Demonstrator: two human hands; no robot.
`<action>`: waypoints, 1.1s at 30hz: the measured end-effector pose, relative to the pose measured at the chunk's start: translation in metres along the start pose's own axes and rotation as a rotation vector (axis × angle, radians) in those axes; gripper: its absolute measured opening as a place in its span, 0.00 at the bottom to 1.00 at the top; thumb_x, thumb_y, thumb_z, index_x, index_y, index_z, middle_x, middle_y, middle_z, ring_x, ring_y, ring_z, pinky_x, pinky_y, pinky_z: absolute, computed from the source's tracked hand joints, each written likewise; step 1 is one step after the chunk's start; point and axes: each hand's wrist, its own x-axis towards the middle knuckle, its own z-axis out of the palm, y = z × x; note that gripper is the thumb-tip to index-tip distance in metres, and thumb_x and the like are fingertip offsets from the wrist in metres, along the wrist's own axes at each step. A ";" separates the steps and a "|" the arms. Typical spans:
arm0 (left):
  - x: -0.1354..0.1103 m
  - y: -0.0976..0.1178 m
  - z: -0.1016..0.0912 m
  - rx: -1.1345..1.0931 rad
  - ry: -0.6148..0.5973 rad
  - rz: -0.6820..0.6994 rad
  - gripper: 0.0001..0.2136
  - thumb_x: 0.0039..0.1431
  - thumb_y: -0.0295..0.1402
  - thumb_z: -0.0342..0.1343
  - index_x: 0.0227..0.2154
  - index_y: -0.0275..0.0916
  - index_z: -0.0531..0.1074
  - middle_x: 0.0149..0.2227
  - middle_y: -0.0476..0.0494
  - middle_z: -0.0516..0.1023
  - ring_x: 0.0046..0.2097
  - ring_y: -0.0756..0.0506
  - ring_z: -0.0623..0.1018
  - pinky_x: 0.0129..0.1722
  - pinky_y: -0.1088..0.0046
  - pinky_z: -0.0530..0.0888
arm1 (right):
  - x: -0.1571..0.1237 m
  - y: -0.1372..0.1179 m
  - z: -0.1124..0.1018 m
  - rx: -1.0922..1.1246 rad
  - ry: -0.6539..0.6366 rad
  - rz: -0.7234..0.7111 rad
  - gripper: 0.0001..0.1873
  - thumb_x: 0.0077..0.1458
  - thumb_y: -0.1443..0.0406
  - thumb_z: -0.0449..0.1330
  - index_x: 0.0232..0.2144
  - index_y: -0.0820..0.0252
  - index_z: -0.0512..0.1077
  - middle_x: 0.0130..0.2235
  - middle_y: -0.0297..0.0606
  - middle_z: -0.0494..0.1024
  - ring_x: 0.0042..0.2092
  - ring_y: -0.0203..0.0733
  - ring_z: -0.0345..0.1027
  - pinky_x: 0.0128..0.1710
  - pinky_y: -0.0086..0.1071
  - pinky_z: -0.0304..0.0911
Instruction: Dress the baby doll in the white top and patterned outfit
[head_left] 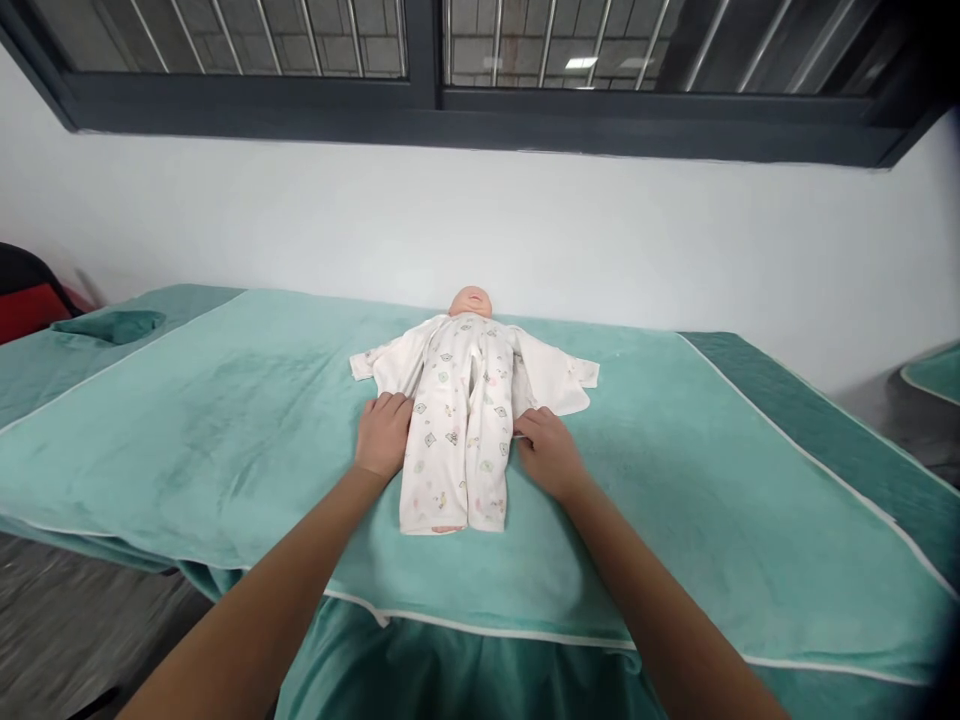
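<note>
A baby doll (471, 301) lies on its back, its head toward the wall. Printed white baby pants (442, 440) cover its front, the two legs pointing at me. Under them a white baby shirt (551, 370) is spread, sleeves out to both sides. My left hand (385, 435) is at the left edge of the pants, fingers curled against the cloth. On the other side, my right hand (547, 452) has its fingers closed at the right edge of the pants, where a thin white strip shows by the fingertips. The doll's body and limbs are mostly hidden by the clothes.
A teal plush cover (225, 440) with white piping spreads over the bed beneath the doll. A white wall (315, 220) and a dark window frame (420, 125) stand behind it. At the far left is a red and black object (30, 305).
</note>
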 end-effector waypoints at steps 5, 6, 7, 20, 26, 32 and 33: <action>-0.007 -0.008 0.008 -0.032 0.036 0.033 0.11 0.64 0.30 0.48 0.25 0.41 0.67 0.29 0.41 0.74 0.37 0.40 0.72 0.36 0.64 0.63 | -0.006 0.022 -0.013 0.170 0.043 0.078 0.15 0.53 0.75 0.49 0.37 0.57 0.72 0.39 0.39 0.74 0.44 0.44 0.67 0.47 0.36 0.62; -0.006 -0.009 0.010 -0.042 0.033 0.016 0.11 0.64 0.30 0.48 0.25 0.41 0.67 0.30 0.41 0.74 0.36 0.40 0.72 0.36 0.64 0.62 | -0.004 0.031 -0.016 0.130 0.104 0.169 0.13 0.55 0.72 0.51 0.39 0.57 0.73 0.41 0.42 0.75 0.46 0.46 0.67 0.49 0.38 0.62; -0.005 -0.009 0.012 -0.053 0.027 -0.007 0.11 0.65 0.31 0.48 0.26 0.41 0.67 0.30 0.41 0.74 0.36 0.41 0.72 0.35 0.65 0.62 | -0.002 0.041 -0.019 0.054 0.165 0.291 0.11 0.57 0.68 0.52 0.41 0.59 0.73 0.44 0.45 0.75 0.47 0.48 0.67 0.51 0.40 0.61; -0.001 -0.005 0.008 -0.138 -0.123 -0.244 0.10 0.63 0.28 0.45 0.30 0.41 0.69 0.35 0.44 0.77 0.37 0.43 0.75 0.32 0.67 0.60 | 0.075 0.046 -0.043 0.260 0.054 0.810 0.14 0.53 0.57 0.58 0.38 0.60 0.71 0.38 0.40 0.76 0.40 0.46 0.71 0.40 0.37 0.65; -0.001 -0.006 0.007 -0.162 -0.125 -0.272 0.10 0.63 0.27 0.44 0.30 0.41 0.70 0.35 0.43 0.78 0.37 0.43 0.76 0.31 0.66 0.60 | 0.104 -0.049 -0.050 0.445 -0.093 0.283 0.13 0.51 0.63 0.61 0.40 0.54 0.70 0.36 0.33 0.75 0.35 0.39 0.68 0.33 0.32 0.62; -0.002 -0.007 0.010 -0.196 -0.118 -0.283 0.11 0.63 0.27 0.43 0.31 0.41 0.70 0.35 0.44 0.78 0.37 0.43 0.76 0.31 0.66 0.60 | 0.066 -0.076 -0.050 0.250 -0.380 0.143 0.08 0.59 0.64 0.57 0.41 0.51 0.71 0.33 0.31 0.76 0.33 0.39 0.68 0.32 0.32 0.60; -0.002 -0.008 0.011 -0.206 -0.111 -0.284 0.11 0.63 0.27 0.43 0.31 0.41 0.70 0.36 0.44 0.78 0.37 0.43 0.76 0.31 0.66 0.61 | 0.061 -0.071 -0.049 0.234 -0.315 0.152 0.07 0.60 0.64 0.56 0.41 0.51 0.70 0.34 0.32 0.76 0.35 0.40 0.69 0.34 0.33 0.62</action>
